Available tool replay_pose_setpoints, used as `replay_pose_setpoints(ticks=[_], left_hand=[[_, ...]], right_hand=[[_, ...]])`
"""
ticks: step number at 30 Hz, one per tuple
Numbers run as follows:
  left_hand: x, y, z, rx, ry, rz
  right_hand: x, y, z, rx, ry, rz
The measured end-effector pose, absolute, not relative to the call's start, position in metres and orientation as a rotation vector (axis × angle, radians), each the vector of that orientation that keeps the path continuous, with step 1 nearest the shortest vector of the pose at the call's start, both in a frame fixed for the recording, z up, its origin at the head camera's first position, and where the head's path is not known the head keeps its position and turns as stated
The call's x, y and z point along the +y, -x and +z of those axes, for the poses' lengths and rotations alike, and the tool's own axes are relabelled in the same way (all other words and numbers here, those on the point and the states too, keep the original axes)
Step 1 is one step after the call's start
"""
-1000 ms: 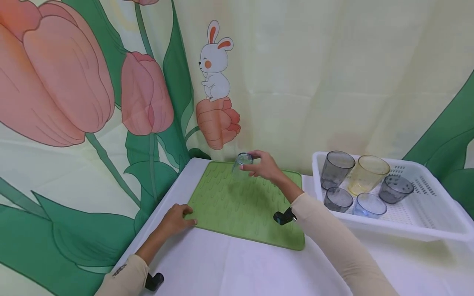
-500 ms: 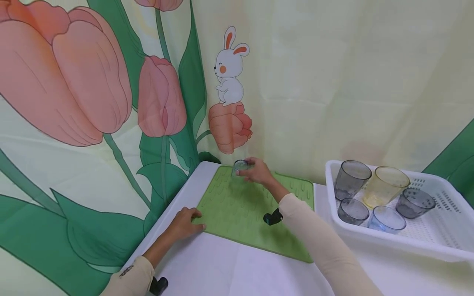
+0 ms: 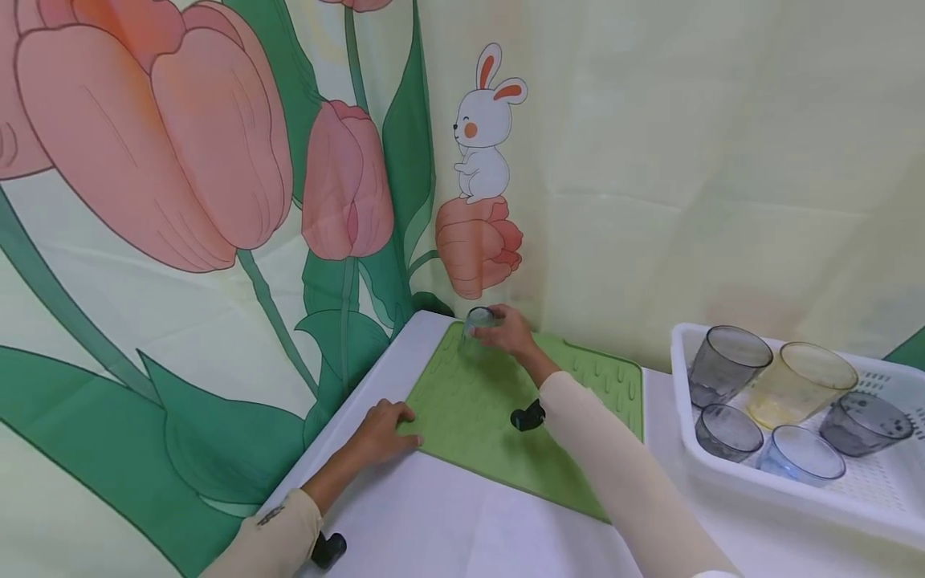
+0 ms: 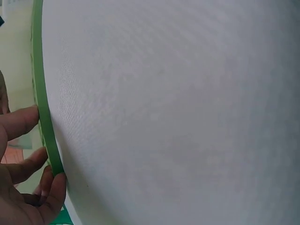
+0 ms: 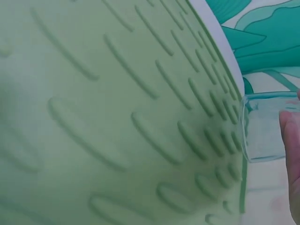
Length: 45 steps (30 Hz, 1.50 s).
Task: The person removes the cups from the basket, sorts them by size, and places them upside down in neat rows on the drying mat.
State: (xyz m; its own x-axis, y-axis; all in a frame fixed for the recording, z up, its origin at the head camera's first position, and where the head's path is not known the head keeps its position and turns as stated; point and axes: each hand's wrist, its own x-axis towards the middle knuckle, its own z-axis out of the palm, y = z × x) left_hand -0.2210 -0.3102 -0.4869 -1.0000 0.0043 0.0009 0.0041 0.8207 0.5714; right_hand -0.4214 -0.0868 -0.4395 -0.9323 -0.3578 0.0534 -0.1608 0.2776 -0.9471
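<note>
Grips a clear glass point(image 3: 480, 317) with right hand point(image 3: 511, 332) near far corner of green mat point(image 3: 462, 421). Touches near-left corner with loosely spread left hand point(image 3: 383, 433).

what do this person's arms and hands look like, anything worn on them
Long plain beige sleeves, the left sleeve with a small dark marking near its cuff, the right sleeve unmarked where visible. Left grip and right grip are ungloved. A small black rounded device shows at each cuff; no cables visible.
</note>
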Motion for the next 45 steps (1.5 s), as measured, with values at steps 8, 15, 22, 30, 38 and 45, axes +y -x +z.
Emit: replay_pose_setpoints(ticks=[8,15,22,30,38,45], left_hand=[[-0.296,0.227,-0.489,2.982,-0.070,0.942],[-0.286,0.227,-0.485,2.969,-0.028,0.934],[-0.284,0.227,-0.485,2.976,-0.003,0.911],[-0.285,0.228,-0.485,2.988,-0.006,0.898],[-0.293,0.226,-0.484,3.009,0.015,0.872],[-0.300,0.221,-0.482,2.995,0.084,0.869]], right_hand=[[-0.083,0.432,-0.441,2.428,0.420,-1.711],[-0.081,0.436,-0.444,2.396,0.413,-1.697],[-0.082,0.440,-0.446,2.414,0.391,-1.685],[-0.083,0.440,-0.446,2.470,0.416,-1.575],[-0.084,0.435,-0.444,2.459,0.431,-1.541],[-0.084,0.427,-0.445,2.459,0.447,-1.535]])
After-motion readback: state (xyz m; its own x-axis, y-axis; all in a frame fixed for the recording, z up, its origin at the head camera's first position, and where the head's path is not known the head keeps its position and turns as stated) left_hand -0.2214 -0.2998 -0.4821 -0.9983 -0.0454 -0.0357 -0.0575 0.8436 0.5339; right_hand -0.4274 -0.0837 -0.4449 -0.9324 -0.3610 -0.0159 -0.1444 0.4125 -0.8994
